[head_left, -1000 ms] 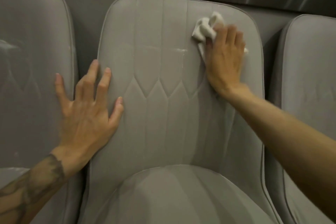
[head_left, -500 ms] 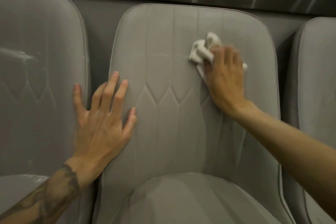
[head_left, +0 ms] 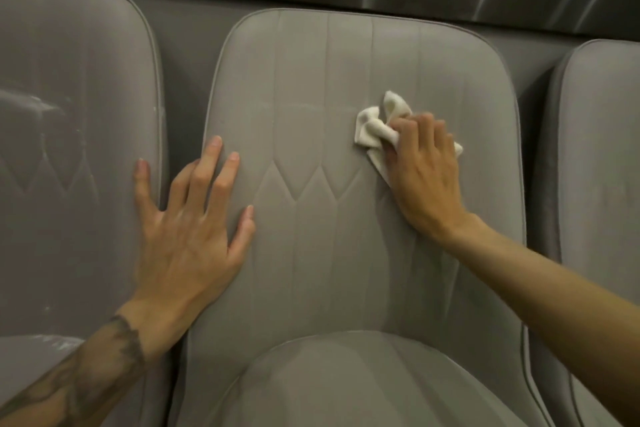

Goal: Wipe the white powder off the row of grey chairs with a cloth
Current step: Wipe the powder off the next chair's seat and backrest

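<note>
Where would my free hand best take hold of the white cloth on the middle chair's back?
Probably the bunched folds at its upper left: the white cloth sticks out there, clear of the right hand, which covers its lower right. Bring the left hand in from the left across the middle chair back and pinch that raised lump.

Left hand lies flat, fingers spread; right hand grips cloth.

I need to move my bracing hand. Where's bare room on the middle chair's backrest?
Bare on the middle chair: the centre panels between left hand and cloth, and the band above the cloth up to its top edge. Crowded: the right side, where the right hand holds the cloth.
</note>
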